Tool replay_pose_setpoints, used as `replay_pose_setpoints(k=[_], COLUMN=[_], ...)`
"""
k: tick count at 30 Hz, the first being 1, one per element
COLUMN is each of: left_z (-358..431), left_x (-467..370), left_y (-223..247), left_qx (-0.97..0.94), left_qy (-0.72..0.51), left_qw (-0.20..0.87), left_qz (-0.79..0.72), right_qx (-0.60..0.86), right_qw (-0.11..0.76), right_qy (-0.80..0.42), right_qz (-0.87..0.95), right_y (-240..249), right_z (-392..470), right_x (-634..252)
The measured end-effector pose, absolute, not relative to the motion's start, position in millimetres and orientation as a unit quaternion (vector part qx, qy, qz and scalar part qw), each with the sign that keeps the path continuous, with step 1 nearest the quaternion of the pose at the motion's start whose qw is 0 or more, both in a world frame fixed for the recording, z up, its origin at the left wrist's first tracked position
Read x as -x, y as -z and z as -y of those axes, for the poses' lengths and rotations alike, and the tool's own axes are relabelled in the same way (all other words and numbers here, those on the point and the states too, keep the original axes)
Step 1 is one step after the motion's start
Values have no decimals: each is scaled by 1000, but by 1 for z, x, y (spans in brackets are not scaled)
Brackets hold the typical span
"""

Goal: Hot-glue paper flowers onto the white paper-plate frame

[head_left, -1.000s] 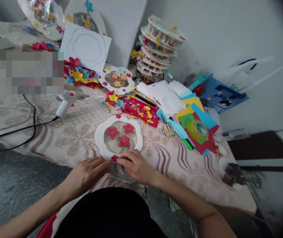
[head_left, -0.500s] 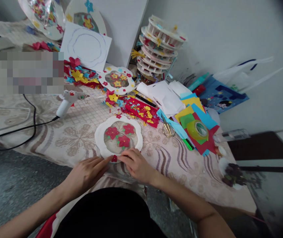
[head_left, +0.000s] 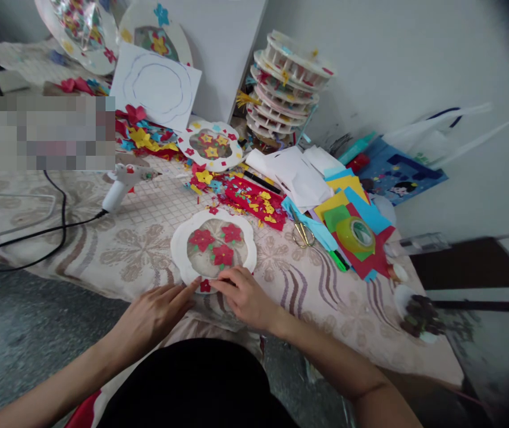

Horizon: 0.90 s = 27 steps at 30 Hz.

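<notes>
one red flower (head_left: 205,286) — between left grip (head_left: 154,307) and right grip (head_left: 246,300)

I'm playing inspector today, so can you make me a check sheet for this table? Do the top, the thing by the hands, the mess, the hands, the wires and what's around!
Surface: patterned tablecloth.
Work in hand: white scalloped ring, flat, with three red flowers inside its opening and a small red flower on its near edge.
Clutter: paper scraps, scissors, tape roll.
Hands: fingers of the left hand and right hand at the near edge, either side of the small red flower; grip unclear.
Cables: black cable from the glue gun, looped.
Surroundings: grey wall, blue bag.
</notes>
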<state>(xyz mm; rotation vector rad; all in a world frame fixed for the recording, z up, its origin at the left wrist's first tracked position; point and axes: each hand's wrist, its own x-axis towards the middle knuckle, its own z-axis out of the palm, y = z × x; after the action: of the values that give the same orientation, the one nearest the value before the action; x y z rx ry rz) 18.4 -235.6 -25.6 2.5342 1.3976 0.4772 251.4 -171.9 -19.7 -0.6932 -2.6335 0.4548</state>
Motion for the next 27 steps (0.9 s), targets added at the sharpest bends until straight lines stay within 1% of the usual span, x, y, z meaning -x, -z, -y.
replay_pose_setpoints(k=[3,8,12,17,21,25,27], left_z=[236,237,238,239,240,240,241], left_x=[-18,-15,-12,-10,-8,-7,-7], left_y=[30,32,30,30,32,32,32], left_qx=[-845,-835,-828,-818,-812,-808,-804], left_qy=[-198,-231,-232,-245,-239,-239,-239], left_qw=[98,99,102,115,121,122,130], left_qz=[-488,-489,-499,-509,-519,-524,-528], right_qx=[245,242,241,226,223,209,207], right_qw=[196,156,180,145,158,134,139], right_qy=[-152,-124,-131,-106,-124,-116,-118], right_qz=[937,949,944,957,954,962,961], right_y=[19,18,20,21,21,20,20], right_z=[172,172,171,172,171,172,173], right_x=[-251,-248,-250,-251,-254,-259,-260])
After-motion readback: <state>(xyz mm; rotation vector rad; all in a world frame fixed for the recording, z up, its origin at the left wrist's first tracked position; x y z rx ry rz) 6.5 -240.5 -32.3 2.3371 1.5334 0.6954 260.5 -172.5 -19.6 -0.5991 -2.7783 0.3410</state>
